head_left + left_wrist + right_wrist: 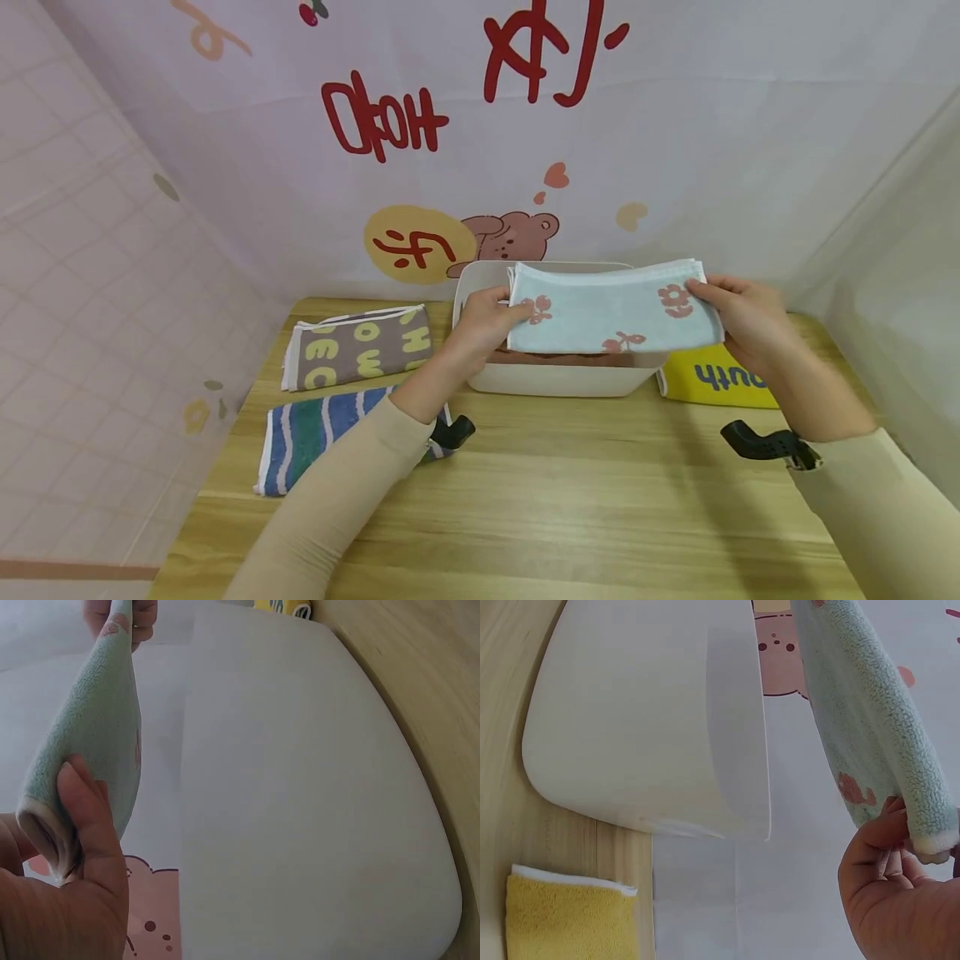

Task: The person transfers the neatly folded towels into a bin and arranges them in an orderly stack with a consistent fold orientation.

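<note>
A folded light-blue towel (pixel 600 308) with pink flowers is stretched between both hands, over the white bin (pixel 555 379). The left hand (pixel 483 325) pinches its left end, thumb on the near face. At the other end the right hand (pixel 742 312) grips the towel's corner between thumb and fingers. In the left wrist view the towel (pixel 94 727) stands clear of the bin's wall (pixel 300 787), its folded layers showing at the end. The right wrist view shows the towel (pixel 877 712) beyond the bin's rim. Something brown shows inside the bin below the towel.
Left of the bin lie a grey-brown towel (pixel 360 348) with yellow letters and a blue-green striped towel (pixel 307 437), partly hidden by the left arm. A yellow towel (pixel 690 379) lies right of the bin. A printed wall sheet (pixel 675 150) rises behind the wooden table (pixel 570 500).
</note>
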`<control>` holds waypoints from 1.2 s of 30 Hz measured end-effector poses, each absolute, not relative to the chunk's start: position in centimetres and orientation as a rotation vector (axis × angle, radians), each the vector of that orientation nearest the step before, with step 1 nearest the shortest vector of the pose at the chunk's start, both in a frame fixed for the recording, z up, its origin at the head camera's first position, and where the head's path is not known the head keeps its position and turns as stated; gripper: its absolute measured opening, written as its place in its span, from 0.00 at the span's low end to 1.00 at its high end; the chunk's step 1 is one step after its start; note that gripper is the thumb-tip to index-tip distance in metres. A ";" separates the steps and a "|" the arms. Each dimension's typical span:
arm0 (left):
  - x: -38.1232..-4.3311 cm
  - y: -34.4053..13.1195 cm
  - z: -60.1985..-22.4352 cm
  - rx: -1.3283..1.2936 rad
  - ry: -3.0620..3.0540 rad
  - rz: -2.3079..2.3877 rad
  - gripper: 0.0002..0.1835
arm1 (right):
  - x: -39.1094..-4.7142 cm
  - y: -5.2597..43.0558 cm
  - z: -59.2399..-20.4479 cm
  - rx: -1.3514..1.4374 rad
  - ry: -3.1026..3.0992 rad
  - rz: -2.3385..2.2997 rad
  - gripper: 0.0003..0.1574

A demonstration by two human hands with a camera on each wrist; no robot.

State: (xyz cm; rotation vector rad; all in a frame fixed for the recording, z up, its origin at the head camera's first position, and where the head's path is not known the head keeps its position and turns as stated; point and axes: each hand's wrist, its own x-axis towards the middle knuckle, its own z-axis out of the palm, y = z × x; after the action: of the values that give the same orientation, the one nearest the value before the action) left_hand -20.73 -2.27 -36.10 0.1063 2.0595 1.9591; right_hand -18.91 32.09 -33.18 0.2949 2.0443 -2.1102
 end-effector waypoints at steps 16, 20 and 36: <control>-22.9 -3.8 -37.4 0.011 2.061 1.927 0.18 | -21.4 30.2 -34.6 0.241 2.210 -1.886 0.44; -23.3 -4.1 -37.6 -0.003 2.110 1.884 0.18 | -21.8 29.9 -35.0 0.234 2.241 -1.845 0.45; -23.9 -4.2 -37.9 -0.141 2.112 1.835 0.20 | -22.9 27.9 -36.2 0.228 2.597 -1.429 0.36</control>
State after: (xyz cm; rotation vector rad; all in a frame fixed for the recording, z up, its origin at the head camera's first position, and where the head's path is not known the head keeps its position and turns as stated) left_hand -23.93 -4.21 -37.89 -0.1411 2.1121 1.8350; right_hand -22.93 27.90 -36.16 0.2283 2.5969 -1.4286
